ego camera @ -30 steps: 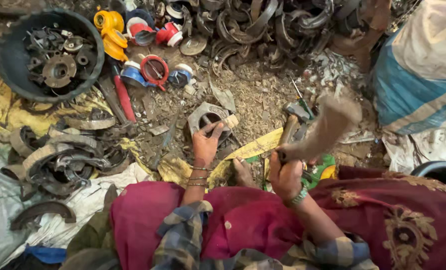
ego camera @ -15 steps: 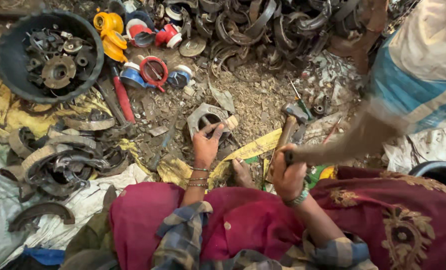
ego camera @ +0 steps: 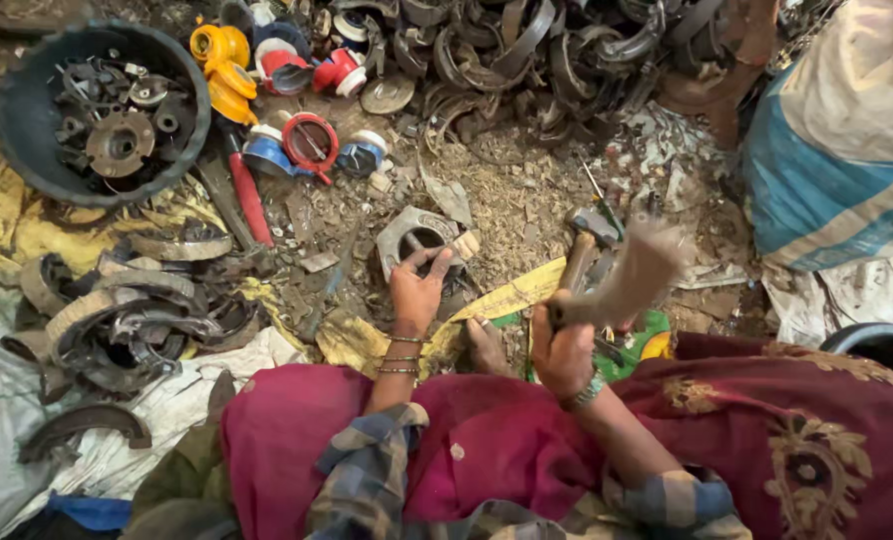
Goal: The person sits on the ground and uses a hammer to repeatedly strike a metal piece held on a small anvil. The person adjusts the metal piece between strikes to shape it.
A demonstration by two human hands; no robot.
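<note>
My left hand (ego camera: 417, 292) rests on a grey metal plate with a round hole (ego camera: 399, 232) lying in the dirt, fingers curled at its near edge beside a short pale stub (ego camera: 465, 244). My right hand (ego camera: 562, 352) grips the handle of a striking tool (ego camera: 635, 275) whose upper end is blurred with motion, raised to the right of the plate. Just behind it, a hammer (ego camera: 589, 228) with a wooden handle lies on the ground. My bare foot (ego camera: 487, 345) sits between the two hands.
A dark round tub (ego camera: 7, 150) of metal hubs stands far left. Curved brake shoes (ego camera: 117, 320) are piled at left and along the top (ego camera: 527, 50). Red, yellow and blue parts (ego camera: 307, 140) lie at the back. A blue-and-white sack (ego camera: 827, 170) stands right.
The blurred tool in my right hand has swung: high a second ago, out to the right half a second ago, now back nearer the middle. My left hand has stayed on the plate.
</note>
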